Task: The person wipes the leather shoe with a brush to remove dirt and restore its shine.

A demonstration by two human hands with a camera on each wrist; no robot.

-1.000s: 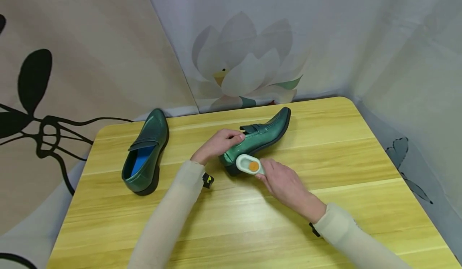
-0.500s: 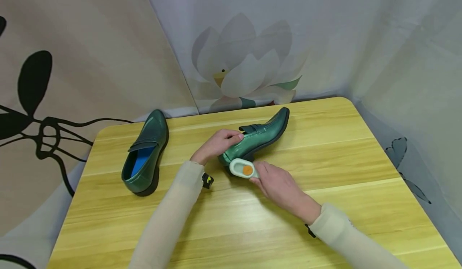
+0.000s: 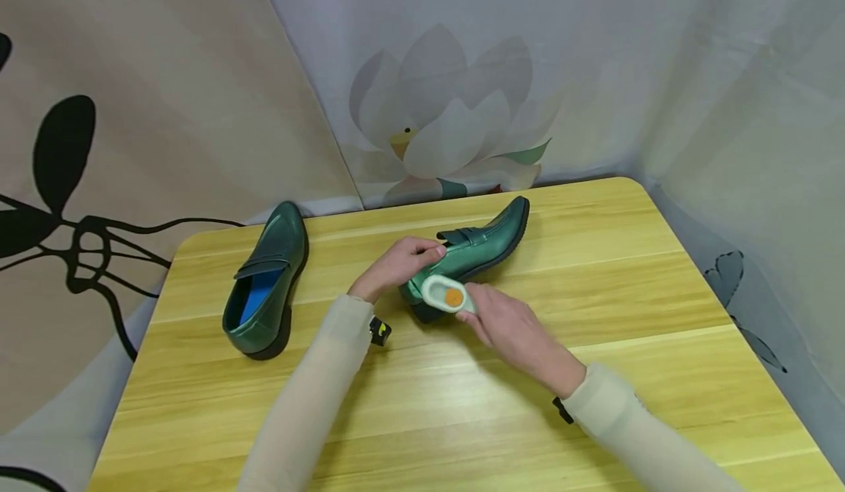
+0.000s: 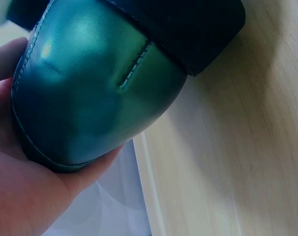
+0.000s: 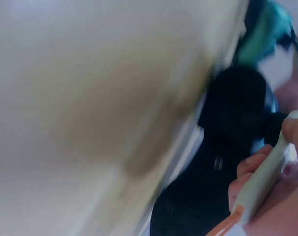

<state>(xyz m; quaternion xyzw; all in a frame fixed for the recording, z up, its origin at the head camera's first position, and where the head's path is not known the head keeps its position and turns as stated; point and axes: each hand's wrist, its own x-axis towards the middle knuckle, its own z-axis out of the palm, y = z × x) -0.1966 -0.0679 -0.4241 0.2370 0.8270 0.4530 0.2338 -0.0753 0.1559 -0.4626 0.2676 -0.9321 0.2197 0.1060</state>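
My left hand (image 3: 399, 265) grips a green loafer (image 3: 485, 246) by its opening, with the toe pointing to the back right. Tilted on its side, the shoe turns part of its dark sole my way. The left wrist view shows its shiny heel counter (image 4: 90, 88) close up, fingers around the rim. In my right hand (image 3: 518, 331) is a small brush (image 3: 436, 290) with a pale handle and an orange spot, overlapping the loafer's heel side. Dark bristles (image 5: 274, 127) show beside the black sole (image 5: 232, 105) in the blurred right wrist view.
A matching green loafer (image 3: 269, 272) with a blue insole stands upright on the left of the wooden table (image 3: 422, 419). Fabric curtains (image 3: 581, 74) with printed flowers hang close behind the table's far edge.
The brush in my right hand has shifted a little left, dipping toward the heel's lower edge and then rising again. My left hand and the gripped loafer stay nearly still.
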